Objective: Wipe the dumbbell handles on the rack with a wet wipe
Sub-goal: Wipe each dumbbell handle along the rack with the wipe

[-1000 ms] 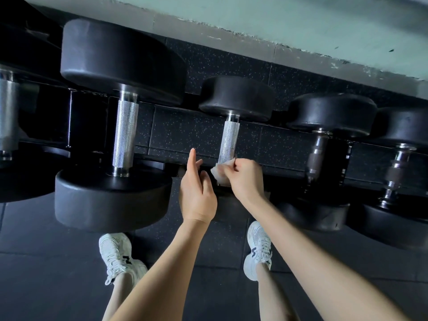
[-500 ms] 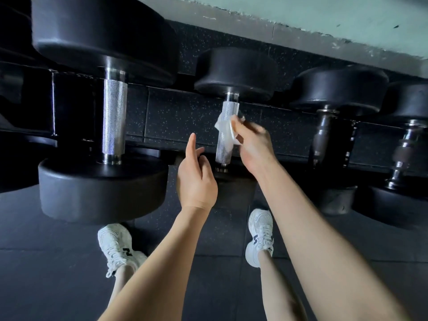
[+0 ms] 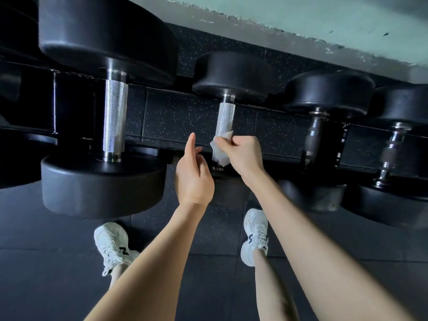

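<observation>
Black dumbbells lie side by side on a dark rack point(image 3: 69, 126). My right hand point(image 3: 243, 156) grips a white wet wipe point(image 3: 221, 148) wrapped round the near end of the knurled silver handle point(image 3: 225, 118) of the middle dumbbell. My left hand point(image 3: 193, 177) hovers just left of that handle, index finger pointing up, the other fingers loosely curled, holding nothing. A larger dumbbell with a long silver handle point(image 3: 114, 117) sits to the left. Two dumbbells with darker contoured handles point(image 3: 312, 135) point(image 3: 391, 149) sit to the right.
Dark speckled rubber flooring point(image 3: 185, 112) runs under the rack to a pale green wall point(image 3: 301, 12) behind. My two white sneakers point(image 3: 111, 246) point(image 3: 254, 235) stand on the floor below the rack's front.
My right hand has slid the wipe from the far part of the middle handle back down to its near end. My left hand has kept its raised pose beside it.
</observation>
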Motion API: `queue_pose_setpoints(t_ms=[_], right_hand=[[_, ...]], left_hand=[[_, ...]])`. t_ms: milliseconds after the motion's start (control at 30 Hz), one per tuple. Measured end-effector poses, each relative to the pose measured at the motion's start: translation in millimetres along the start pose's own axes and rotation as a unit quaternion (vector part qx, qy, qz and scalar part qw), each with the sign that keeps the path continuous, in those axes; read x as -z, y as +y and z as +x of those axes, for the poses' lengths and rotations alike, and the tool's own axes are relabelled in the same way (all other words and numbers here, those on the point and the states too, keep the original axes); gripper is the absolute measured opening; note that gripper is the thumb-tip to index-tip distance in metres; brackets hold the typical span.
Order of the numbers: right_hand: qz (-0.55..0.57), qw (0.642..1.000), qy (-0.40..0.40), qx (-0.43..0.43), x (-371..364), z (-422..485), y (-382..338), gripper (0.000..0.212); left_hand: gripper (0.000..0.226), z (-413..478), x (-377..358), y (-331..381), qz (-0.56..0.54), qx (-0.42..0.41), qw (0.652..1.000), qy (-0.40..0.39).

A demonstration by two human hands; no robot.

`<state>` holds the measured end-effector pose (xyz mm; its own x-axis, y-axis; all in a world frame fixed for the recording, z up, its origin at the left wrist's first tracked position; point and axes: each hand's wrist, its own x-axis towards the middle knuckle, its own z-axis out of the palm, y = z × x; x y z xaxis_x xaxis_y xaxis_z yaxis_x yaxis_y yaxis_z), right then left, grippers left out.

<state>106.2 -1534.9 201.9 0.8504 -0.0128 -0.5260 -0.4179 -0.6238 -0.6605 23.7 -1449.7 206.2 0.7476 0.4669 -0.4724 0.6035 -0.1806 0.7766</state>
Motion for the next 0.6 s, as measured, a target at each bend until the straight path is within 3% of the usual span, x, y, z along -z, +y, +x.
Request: queue_pose_setpoints(t_ms=[100,233,333,400,500,600], right_hand=[[-0.094,0.994,-0.049,-0.021,8,-5,-1,0.051],[-0.094,0.989,-0.103,-0.057,9,-16,3,0.027],[-0.092,0.990,-0.071,-0.079,7,-20,1,0.032],[-0.072,0.994,-0.007,-0.081,4,-23,0,0.031],[-0.016,0.995,0.072,-0.069,4,-34,-11,0.031],[0.061,0.996,-0.015,-0.064,8,-42,-34,0.027]], left_hand=[[0.053,0,0,2,-0.003,-0.002,1.000,-0.001],[0.054,1,2,3,-0.007,0.012,1.000,-0.005],[0.051,2,4,5,0.002,0.023,0.999,-0.030],[0.048,4,7,7,0.023,0.004,0.999,-0.039],[0.034,-4,20,14,0.101,-0.101,0.989,0.047],[0.023,-16,33,27,0.078,-0.146,0.981,0.097]])
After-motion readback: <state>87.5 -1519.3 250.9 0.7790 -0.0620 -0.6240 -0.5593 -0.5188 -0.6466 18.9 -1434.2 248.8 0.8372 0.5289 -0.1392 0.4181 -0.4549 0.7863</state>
